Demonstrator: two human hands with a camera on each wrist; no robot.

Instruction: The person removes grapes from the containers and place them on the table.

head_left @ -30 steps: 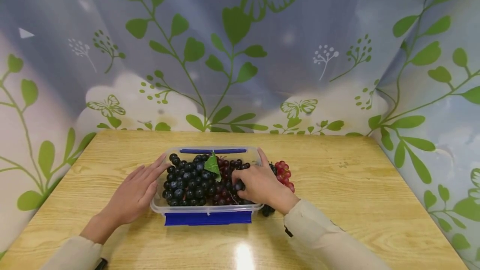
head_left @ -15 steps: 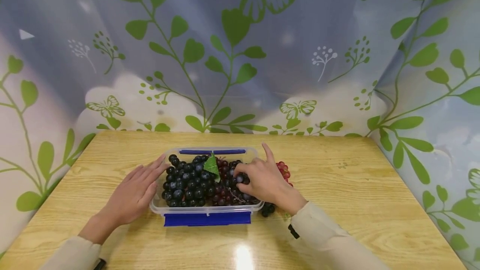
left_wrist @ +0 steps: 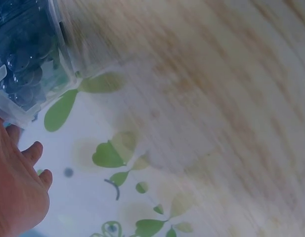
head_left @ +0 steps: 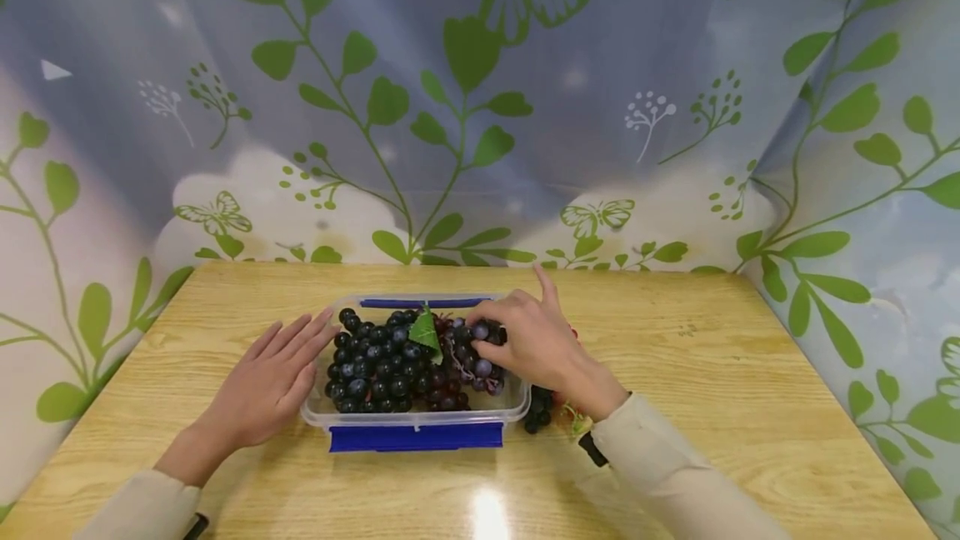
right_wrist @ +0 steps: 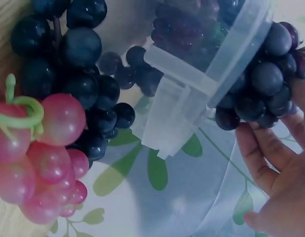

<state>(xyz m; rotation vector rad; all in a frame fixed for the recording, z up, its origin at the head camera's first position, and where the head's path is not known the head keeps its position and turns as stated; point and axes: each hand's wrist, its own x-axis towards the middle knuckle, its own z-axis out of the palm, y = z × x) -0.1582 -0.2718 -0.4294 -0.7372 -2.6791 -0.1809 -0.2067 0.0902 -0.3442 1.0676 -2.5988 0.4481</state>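
Note:
A clear plastic food container (head_left: pixel 416 418) with blue latches holds a bunch of black grapes (head_left: pixel 371 365), a green leaf (head_left: pixel 424 332) and dark red grapes (head_left: pixel 444 394). My left hand (head_left: pixel 262 382) rests with fingers straight along its left wall. At the right end, my right hand (head_left: pixel 538 344) pinches a bunch of purple grapes (head_left: pixel 483 369) between thumb and fingers, one finger sticking out. The right wrist view shows these purple grapes (right_wrist: pixel 266 79) beside and over the container's rim (right_wrist: pixel 241 54), with fingertips at their underside.
Outside the container's right side lie another bunch of black grapes (right_wrist: pixel 80 47) and a bunch of pink-red grapes (right_wrist: pixel 41 163) with a green stem. The wooden table (head_left: pixel 712 373) ends at a leaf-patterned curtain (head_left: pixel 480 148) behind.
My right hand has moved up and slightly to the right, raising the purple grapes from the container's right end, their stem now showing. My left hand has stayed in place.

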